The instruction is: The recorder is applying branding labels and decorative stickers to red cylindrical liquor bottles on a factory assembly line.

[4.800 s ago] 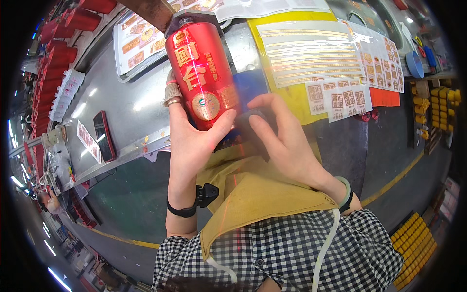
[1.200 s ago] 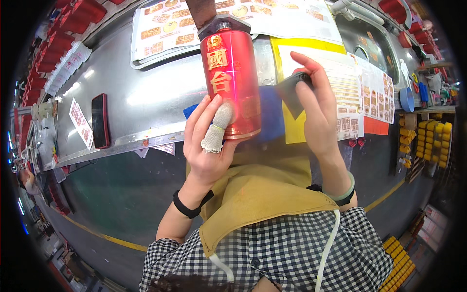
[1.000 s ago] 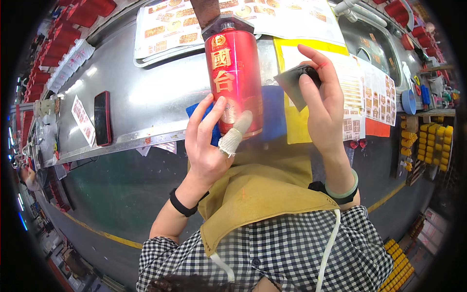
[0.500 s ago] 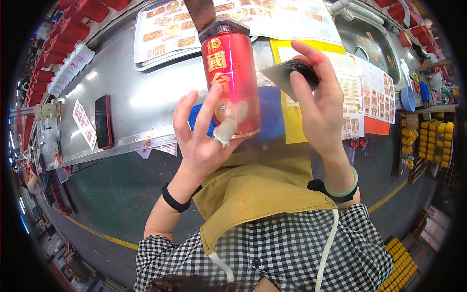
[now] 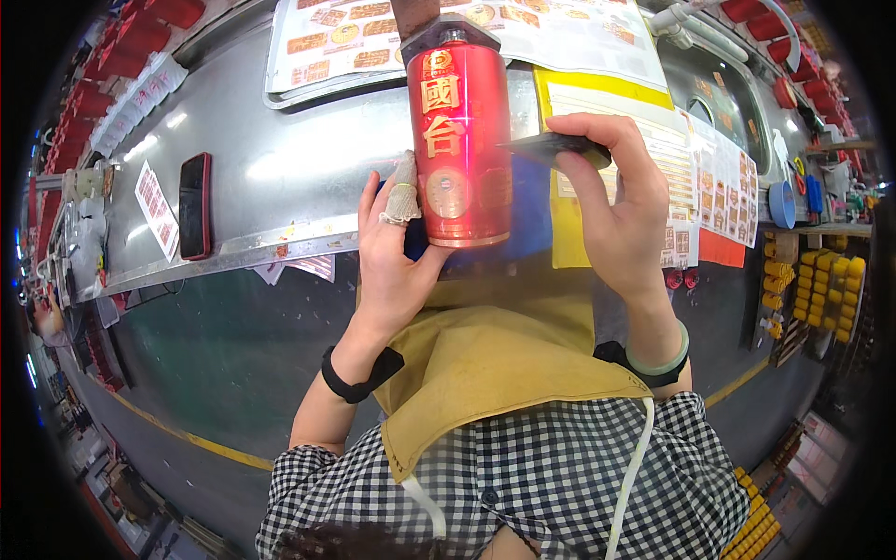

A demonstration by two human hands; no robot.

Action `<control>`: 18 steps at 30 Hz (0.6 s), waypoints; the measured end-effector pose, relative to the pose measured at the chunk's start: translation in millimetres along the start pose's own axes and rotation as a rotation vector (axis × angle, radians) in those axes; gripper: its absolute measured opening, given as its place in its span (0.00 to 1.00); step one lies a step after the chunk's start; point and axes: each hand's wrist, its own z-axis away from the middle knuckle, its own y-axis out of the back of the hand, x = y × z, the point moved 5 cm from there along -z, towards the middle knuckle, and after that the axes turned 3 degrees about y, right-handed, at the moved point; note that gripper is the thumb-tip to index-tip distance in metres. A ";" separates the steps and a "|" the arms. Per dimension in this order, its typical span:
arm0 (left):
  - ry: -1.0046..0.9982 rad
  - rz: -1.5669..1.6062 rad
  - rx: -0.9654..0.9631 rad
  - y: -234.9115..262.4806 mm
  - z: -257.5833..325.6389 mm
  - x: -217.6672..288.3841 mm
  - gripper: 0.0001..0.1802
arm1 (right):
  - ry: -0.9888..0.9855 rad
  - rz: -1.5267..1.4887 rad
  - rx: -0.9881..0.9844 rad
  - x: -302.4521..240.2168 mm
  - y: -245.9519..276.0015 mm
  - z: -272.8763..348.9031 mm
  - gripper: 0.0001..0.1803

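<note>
A red glossy bottle [image 5: 485, 159] with gold characters and a round gold emblem is above the metal table's front edge. Its top end meets a dark angular fixture [image 5: 452, 35] on a metal bar. My left hand [image 5: 397, 266] has its thumb at the bottle's base and its fingers along the left side; one finger wears a whitish cloth wrap [image 5: 401, 200]. In my right hand [image 5: 621, 201], thumb and forefinger pinch a thin dark flat scraper-like blade [image 5: 560, 145]. The blade's tip points at the bottle's right side, touching or nearly so.
Sheets of printed gold-and-red labels [image 5: 364, 42] lie behind the bottle. A yellow folder [image 5: 567, 238] with papers lies right, near a sink [image 5: 709, 89]. At left are a phone [image 5: 194, 205] and a label strip [image 5: 156, 210]. A blue cloth [image 5: 532, 201] is beside the bottle.
My left hand's fingers have moved from across the bottle's front to its left side. The blade in my right hand has turned flatter. The view has shifted slightly.
</note>
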 end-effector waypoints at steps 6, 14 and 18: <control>0.079 0.275 0.002 7.8 -6.5 20.8 0.51 | 0.077 0.083 -0.044 -2.8 -0.8 2.5 0.15; 0.131 0.384 0.092 8.9 -2.8 33.4 0.46 | 0.093 0.111 -0.032 -9.0 1.4 2.0 0.16; -0.323 -0.380 0.182 2.5 21.5 46.9 0.24 | 0.102 0.109 -0.026 -8.1 -0.5 1.2 0.17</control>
